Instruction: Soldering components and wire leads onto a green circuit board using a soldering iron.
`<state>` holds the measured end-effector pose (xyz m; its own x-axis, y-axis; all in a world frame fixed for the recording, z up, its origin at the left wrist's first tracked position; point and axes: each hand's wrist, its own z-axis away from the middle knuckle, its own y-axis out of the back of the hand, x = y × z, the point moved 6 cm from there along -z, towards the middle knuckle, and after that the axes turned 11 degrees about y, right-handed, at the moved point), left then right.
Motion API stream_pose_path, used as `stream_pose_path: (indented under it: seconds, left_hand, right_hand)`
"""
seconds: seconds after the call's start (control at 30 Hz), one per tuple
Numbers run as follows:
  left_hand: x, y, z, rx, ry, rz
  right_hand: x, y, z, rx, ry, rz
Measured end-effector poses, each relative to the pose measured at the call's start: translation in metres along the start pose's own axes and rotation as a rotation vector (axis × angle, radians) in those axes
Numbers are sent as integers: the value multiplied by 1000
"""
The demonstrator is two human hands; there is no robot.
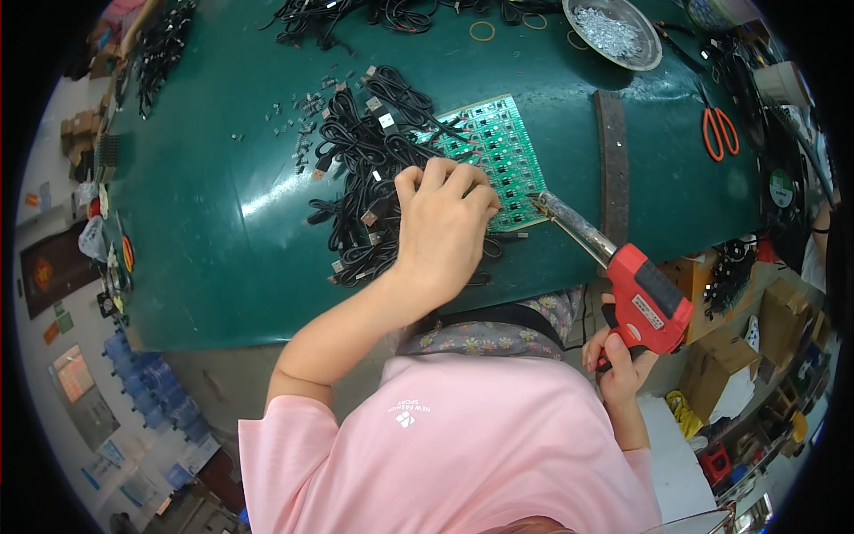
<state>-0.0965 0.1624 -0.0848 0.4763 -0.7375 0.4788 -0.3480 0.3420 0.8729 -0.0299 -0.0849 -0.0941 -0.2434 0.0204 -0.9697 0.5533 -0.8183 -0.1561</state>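
Note:
My left hand (440,227) has its fingers bent over the left side of a green panel of small circuit boards (504,142), beside several bundles of black USB cables (360,151); what its fingertips pinch is hidden. My right hand (623,369) grips a red and black soldering gun (645,298) by its handle, below the table's front edge. The gun's metal nozzle reaches up and left to the panel's right side, near my left fingertips. Some thin red wire ends show on the panel.
The green table (205,267) holds a metal bowl of small shiny parts (614,36), a dark bar (614,169), orange scissors (719,129), rubber bands (482,31), small loose black pieces and more cable bundles (160,62). Cardboard boxes (721,374) stand at the lower right.

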Motion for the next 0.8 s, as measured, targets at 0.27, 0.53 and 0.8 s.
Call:
stream_pose_path:
  seconds: [0.27, 0.53, 0.8]
  left_hand:
    - [-3, -3, -15, -263, -469, 2]
    - [-1, -5, -12, -326, -631, 69]
    - [-1, -5, -11, -322, -638, 48]
  right_hand:
    - [14, 13, 13, -85, -3, 3]
    - [25, 13, 20, -98, -54, -30]
    - [26, 11, 18, -102, -75, -12]
